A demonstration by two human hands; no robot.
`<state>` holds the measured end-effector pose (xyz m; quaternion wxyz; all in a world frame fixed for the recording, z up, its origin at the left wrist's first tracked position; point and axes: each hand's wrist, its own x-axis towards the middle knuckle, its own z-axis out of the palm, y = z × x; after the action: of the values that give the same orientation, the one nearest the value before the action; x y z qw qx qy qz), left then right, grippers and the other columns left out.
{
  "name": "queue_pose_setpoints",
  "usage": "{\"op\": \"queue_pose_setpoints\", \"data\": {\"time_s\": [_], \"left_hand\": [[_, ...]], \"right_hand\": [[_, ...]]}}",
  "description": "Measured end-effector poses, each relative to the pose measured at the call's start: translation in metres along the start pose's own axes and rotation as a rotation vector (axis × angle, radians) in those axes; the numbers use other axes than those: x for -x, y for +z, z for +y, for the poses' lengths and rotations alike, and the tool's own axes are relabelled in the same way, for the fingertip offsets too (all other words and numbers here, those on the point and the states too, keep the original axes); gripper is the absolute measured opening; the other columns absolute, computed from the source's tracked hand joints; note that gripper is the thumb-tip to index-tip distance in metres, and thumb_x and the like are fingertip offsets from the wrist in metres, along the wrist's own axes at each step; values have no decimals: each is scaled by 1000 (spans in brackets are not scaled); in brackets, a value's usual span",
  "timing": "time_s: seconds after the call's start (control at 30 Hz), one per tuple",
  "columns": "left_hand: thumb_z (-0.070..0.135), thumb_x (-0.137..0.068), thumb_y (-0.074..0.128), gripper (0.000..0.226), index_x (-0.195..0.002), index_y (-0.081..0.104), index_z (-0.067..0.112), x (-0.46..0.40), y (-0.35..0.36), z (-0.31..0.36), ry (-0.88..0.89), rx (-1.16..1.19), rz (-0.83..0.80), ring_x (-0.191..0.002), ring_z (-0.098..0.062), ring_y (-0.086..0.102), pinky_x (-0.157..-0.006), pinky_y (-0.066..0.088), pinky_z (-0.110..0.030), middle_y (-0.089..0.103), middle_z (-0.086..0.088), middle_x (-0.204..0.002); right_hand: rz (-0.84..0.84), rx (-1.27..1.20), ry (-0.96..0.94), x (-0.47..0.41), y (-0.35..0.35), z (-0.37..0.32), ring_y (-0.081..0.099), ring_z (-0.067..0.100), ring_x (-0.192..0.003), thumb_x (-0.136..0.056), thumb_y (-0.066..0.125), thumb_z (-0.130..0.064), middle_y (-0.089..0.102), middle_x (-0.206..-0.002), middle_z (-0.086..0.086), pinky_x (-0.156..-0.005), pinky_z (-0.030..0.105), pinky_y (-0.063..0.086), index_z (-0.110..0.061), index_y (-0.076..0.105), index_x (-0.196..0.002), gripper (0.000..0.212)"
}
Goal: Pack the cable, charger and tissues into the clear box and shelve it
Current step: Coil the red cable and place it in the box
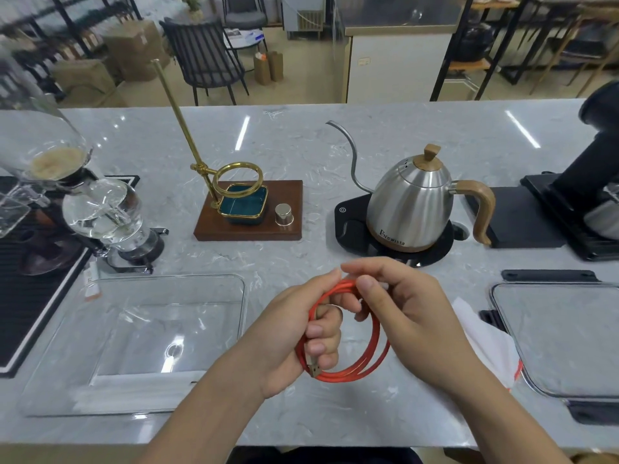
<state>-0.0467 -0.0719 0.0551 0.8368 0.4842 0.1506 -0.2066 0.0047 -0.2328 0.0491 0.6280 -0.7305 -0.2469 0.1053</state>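
Coiling in red loops above the worktop (301,135), the cable (371,343) hangs between both hands near the front edge. The left hand (301,329) has its fingers curled round the left side of the coil, with the metal plug (314,369) poking out just under the little finger. The right hand (402,306) pinches the top of the loops between thumb and forefinger, its other fingers bent behind the coil. Both hands meet at the top of the coil, fingertips touching or nearly so.

Left of the hands sits the clear box (140,343), open and lying flat on the worktop, with a white strip along its near edge. Right of the hands lies the lid (566,336), clear with dark clips at its far and near sides. Between the right wrist and the lid, the white tissues (485,339) rest partly tucked under the lid's left edge; a small red mark shows at their lower corner.

Farther back stands a steel kettle (412,202) with a wooden handle on a black base (351,229). Left of it is a wooden stand (248,212) carrying a brass ring on a tilted rod and a small green dish. At far left a glass siphon (104,212) stands beside a black mat (30,296). A dark machine (589,169) sits at far right
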Motion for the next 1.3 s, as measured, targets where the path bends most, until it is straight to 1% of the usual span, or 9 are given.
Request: {"op": "queue_pose_setpoints", "data": {"time_s": [0.17, 0.3, 0.5, 0.63, 0.77, 0.87, 0.97, 1.1, 1.3], "left_hand": [[49, -77, 64, 38, -70, 65, 12, 1, 1, 2, 8, 45, 30, -32, -7, 31, -37, 34, -21, 29, 6, -41], [52, -80, 63, 41, -70, 65, 13, 4, 1, 2, 15, 32, 36, -33, -7, 31, -37, 34, -20, 28, 5, -42], [54, -82, 61, 45, -66, 63, 12, 8, -1, -1, 38, 71, 66, -32, -6, 26, -35, 28, -18, 27, 6, -42], [52, -84, 61, 45, -65, 62, 11, 12, -7, -1, 83, 131, 73, -30, -3, 22, -33, 22, -16, 26, 8, -40], [47, -89, 59, 43, -67, 61, 10, 17, -18, 2, 113, 201, 59, -29, -2, 22, -31, 24, -15, 26, 9, -38], [43, -89, 57, 41, -68, 60, 9, 22, -28, 5, 121, 238, 53, -29, -3, 22, -30, 24, -15, 26, 8, -38], [43, -88, 57, 40, -68, 62, 10, 28, -38, 7, 124, 238, 70, -29, -3, 22, -30, 25, -15, 26, 8, -38], [43, -90, 55, 39, -75, 68, 9, 39, -55, 10, 143, 222, 82, -33, -4, 24, -33, 29, -18, 27, 8, -42], [38, -94, 53, 43, -101, 74, 1, 61, -95, 20, 222, 204, 111, -44, -7, 30, -46, 38, -22, 32, 6, -54]], "right_hand": [[-20, 41, -62, -1, 5, -3, 67, 20, -94, -97, 53, -3, 70, -93, 1, -83, 29, 53, -14, 74, -102, 24], [40, -65, -53, 1, 13, -5, 69, 15, -87, -95, 57, 0, 73, -86, 4, -78, 19, 51, -12, 74, -101, 22], [133, -294, 22, 0, 26, -7, 73, 17, -83, -91, 60, 5, 77, -85, 6, -76, 23, 56, -13, 74, -96, 23], [74, -426, 79, -2, 36, -11, 73, 20, -85, -93, 56, -7, 73, -88, 18, -75, 25, 57, -12, 74, -100, 20], [-12, -432, 148, -2, 47, -9, 73, 21, -95, -92, 50, -24, 74, -97, 14, -72, 30, 60, -10, 71, -110, 31], [-11, -330, 130, 0, 59, -6, 72, 21, -71, -94, 49, -30, 72, -88, 6, -53, 32, 59, -15, 70, -110, 30], [41, -211, 69, -2, 73, -4, 50, 11, -43, -99, 49, -32, 57, -63, -6, -38, 30, 48, -29, 70, -104, 21], [59, -208, 46, -11, 89, -6, 41, 8, -36, -97, 49, -28, 51, -53, -12, -33, 38, 43, -29, 68, -100, 19], [78, -394, 165, -28, 124, -17, 29, 10, -40, -98, 52, -23, 36, -55, -2, -38, 22, 27, -19, 69, -96, 18]]}}
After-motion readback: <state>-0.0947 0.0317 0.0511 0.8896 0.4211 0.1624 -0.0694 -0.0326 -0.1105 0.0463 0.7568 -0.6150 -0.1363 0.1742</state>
